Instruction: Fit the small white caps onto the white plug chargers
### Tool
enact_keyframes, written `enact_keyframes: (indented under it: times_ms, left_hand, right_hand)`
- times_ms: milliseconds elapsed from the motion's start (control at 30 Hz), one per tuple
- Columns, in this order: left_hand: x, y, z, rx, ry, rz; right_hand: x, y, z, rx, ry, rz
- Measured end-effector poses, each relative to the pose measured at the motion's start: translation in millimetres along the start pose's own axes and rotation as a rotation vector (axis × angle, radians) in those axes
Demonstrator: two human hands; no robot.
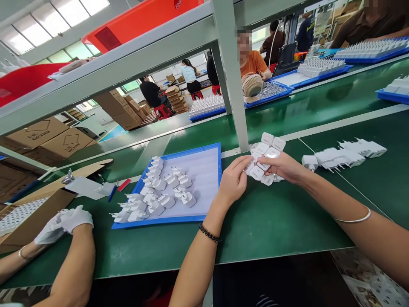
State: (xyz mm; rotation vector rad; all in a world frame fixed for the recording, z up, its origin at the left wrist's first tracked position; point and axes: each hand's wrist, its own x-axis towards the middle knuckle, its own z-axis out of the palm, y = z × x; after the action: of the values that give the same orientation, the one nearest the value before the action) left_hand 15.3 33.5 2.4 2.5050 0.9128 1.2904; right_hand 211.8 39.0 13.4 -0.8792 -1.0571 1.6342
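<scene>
My left hand (232, 181) and my right hand (283, 167) meet over a cluster of white charger plugs (266, 154) on the green bench. Both hands have fingers curled on plugs from that cluster, pinching them at its near edge. Left of my left hand lies a blue tray (204, 215) with a white foam liner. Several white charger plugs (153, 194) sit in rows on the tray's left half. Its right half is bare foam.
More white plugs (347, 155) lie on the green belt to the right. A grey frame post (236, 102) stands behind the cluster. A co-worker's white-gloved hands (64, 221) rest at the left by a cardboard box (28, 213). Other people work across the line beside blue trays.
</scene>
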Motion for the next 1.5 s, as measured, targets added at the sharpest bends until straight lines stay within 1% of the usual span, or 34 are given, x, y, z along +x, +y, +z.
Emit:
enact_keyframes:
  times_ms: [67, 167, 233, 300, 333, 433, 500, 533, 567, 600, 667, 700, 733, 767, 800, 833, 900, 967, 1000, 1033, 1067, 1100, 1167, 1233, 1267, 1333, 1367, 1433, 1500]
  left_hand:
    - [2, 3, -2, -0.124, -0.051, -0.116]
    - [5, 10, 0, -0.227, -0.071, -0.299]
    - [6, 15, 0, -0.259, -0.134, -0.348]
    - [6, 18, 0, -0.302, -0.217, -0.36]
    - [6, 19, 0, -0.338, -0.239, -0.378]
    - [4, 18, 3, -0.535, -0.206, -0.508]
    - [4, 13, 6, -0.695, -0.129, -0.617]
    - [5, 9, 7, -0.752, -0.063, -0.665]
    - [6, 5, 6, -0.782, 0.03, -0.709]
    - [7, 0, 2, -0.782, 0.144, -0.743]
    - [9, -11, -10, -0.708, 0.371, -0.78]
    - [10, -16, -18, -0.644, 0.464, -0.766]
    - [10, -21, -25, -0.566, 0.515, -0.739]
    - [9, -24, -30, -0.488, 0.484, -0.717]
    - [8, -25, -33, -0.404, 0.41, -0.691]
    - [6, -25, -33, -0.309, 0.311, -0.652]
    - [3, -21, -27, -0.121, 0.021, -0.534]
    - [0, -14, -17, 0.052, -0.277, -0.41]
    - [-1, -11, -12, 0.118, -0.386, -0.374]
    - [-2, -9, -8, 0.167, -0.448, -0.362]
    - [-3, -7, -5, 0.198, -0.453, -0.373]
    - [-4, -5, -4, 0.208, -0.408, -0.396]
    - [-5, -3, -3, 0.177, -0.261, -0.418]
    - [-5, -1, -3, 0.111, -0.152, -0.396]
    - [-5, 0, -3, 0.068, -0.139, -0.377]
    - [-5, 5, -1, -0.049, -0.19, -0.375]
    - [-4, 7, 0, -0.118, -0.232, -0.401]
    - [-4, 10, 2, -0.271, -0.292, -0.486]
    - [-3, 11, 3, -0.437, -0.294, -0.57]
  right_hand:
    - [-1, 2, 3, -0.056, 0.029, -0.012]
    - [-3, 6, 7, -0.19, 0.034, -0.033]
    - [-4, 9, 9, -0.277, 0.002, -0.068]
    - [-4, 11, 10, -0.32, -0.046, -0.108]
    - [-4, 11, 10, -0.33, -0.069, -0.116]
    - [-5, 12, 11, -0.331, -0.102, -0.099]
    - [-6, 10, 12, -0.318, -0.118, -0.083]
    - [-7, 9, 13, -0.309, -0.127, -0.081]
    - [-8, 8, 14, -0.302, -0.141, -0.078]
    - [-10, 6, 14, -0.296, -0.153, -0.077]
    - [-12, 2, 15, -0.276, -0.163, -0.069]
    - [-13, 0, 15, -0.255, -0.153, -0.061]
    - [-14, -1, 15, -0.226, -0.129, -0.053]
    - [-13, -2, 14, -0.194, -0.089, -0.049]
    - [-13, -1, 13, -0.167, -0.034, -0.049]
    - [-11, 0, 12, -0.15, 0.03, -0.048]
    - [-6, 4, 10, -0.17, 0.166, -0.053]
    - [-1, 9, 7, -0.231, 0.265, -0.061]
    - [1, 12, 6, -0.259, 0.293, -0.066]
    - [2, 14, 5, -0.282, 0.312, -0.073]
    - [3, 15, 4, -0.305, 0.328, -0.08]
    - [3, 16, 4, -0.331, 0.343, -0.084]
    - [1, 16, 5, -0.4, 0.364, -0.102]
    - [-2, 14, 8, -0.453, 0.347, -0.12]
    - [-4, 14, 10, -0.447, 0.311, -0.117]
    - [-7, 12, 13, -0.368, 0.2, -0.09]
    - [-7, 12, 14, -0.318, 0.139, -0.067]
    - [-7, 13, 15, -0.226, 0.04, -0.029]
    - [-7, 14, 14, -0.159, -0.008, -0.006]
